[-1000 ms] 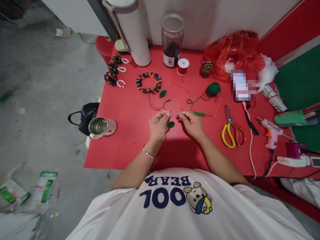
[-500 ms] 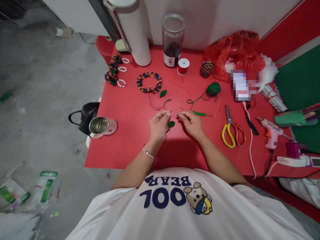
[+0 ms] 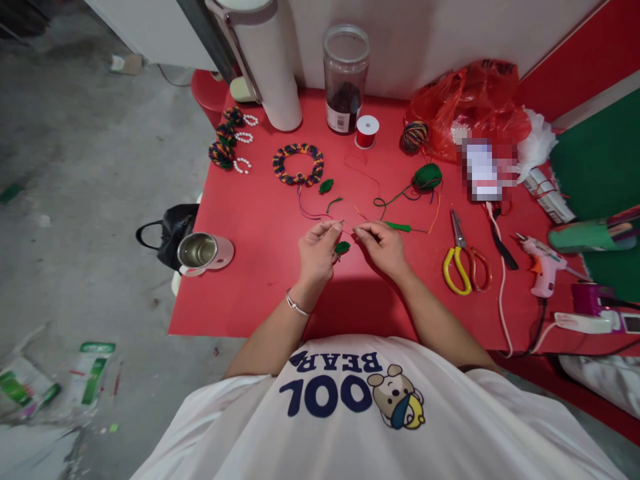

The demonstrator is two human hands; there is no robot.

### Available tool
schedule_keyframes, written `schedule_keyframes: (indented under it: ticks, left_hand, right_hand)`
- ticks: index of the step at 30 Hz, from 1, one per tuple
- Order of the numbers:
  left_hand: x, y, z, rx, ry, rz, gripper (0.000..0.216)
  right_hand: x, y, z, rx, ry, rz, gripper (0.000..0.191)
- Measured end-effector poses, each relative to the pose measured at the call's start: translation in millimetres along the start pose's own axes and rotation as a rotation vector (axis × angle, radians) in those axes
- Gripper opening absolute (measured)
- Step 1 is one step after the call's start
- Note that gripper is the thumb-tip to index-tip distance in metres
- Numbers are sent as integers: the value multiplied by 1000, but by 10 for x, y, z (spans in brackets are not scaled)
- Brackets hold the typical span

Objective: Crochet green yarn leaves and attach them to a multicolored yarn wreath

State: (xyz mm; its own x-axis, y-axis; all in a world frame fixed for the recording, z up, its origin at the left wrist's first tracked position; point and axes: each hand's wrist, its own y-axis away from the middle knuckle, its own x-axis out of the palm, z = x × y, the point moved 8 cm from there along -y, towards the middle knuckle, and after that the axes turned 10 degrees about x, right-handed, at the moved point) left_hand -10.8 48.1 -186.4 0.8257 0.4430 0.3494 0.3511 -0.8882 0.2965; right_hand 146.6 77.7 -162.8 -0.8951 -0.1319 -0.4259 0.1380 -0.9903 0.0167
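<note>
Shirt [image 3: 350,443] says "BEAR" and "OOL" next to a cartoon bear. The jar [image 3: 346,80] has a white label with a barcode, other print too small to read. The bag's [image 3: 467,87] dark letters are too crumpled. Left hand [image 3: 317,250] and right hand [image 3: 383,247] both have fingertips pinched on a thin thread [image 3: 348,232]. Leaf [image 3: 343,249] is dark green yarn, pointy, just below the left fingertips; can't tell if it's gripped.
</note>
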Motion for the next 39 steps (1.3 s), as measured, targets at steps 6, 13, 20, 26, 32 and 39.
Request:
schedule_keyframes:
  ticks: [6, 13, 20, 26, 32, 39]
  left_hand:
    - [1, 1, -4, -4, -9, -11, 40]
    - [4, 18, -29, -24, -36, -45, 36]
    - [8, 17, 3, -21, -43, 0, 39]
    - [83, 48, 53, -20, -32, 93, 43]
    - [147, 92, 130, -55, -33, 189, 41]
    - [137, 94, 143, 58, -190, 211, 37]
  right_hand:
    - [-4, 8, 8, 1, -9, -4, 22]
    - [-6, 9, -46, 44, -75, -18, 20]
    - [0, 10, -100, 164, -282, -10, 28]
    - [42, 11, -33, 196, -388, 105, 42]
    - [-20, -9, 21, 92, -185, 60, 21]
    - [-82, 37, 185, -131, 209, -6, 24]
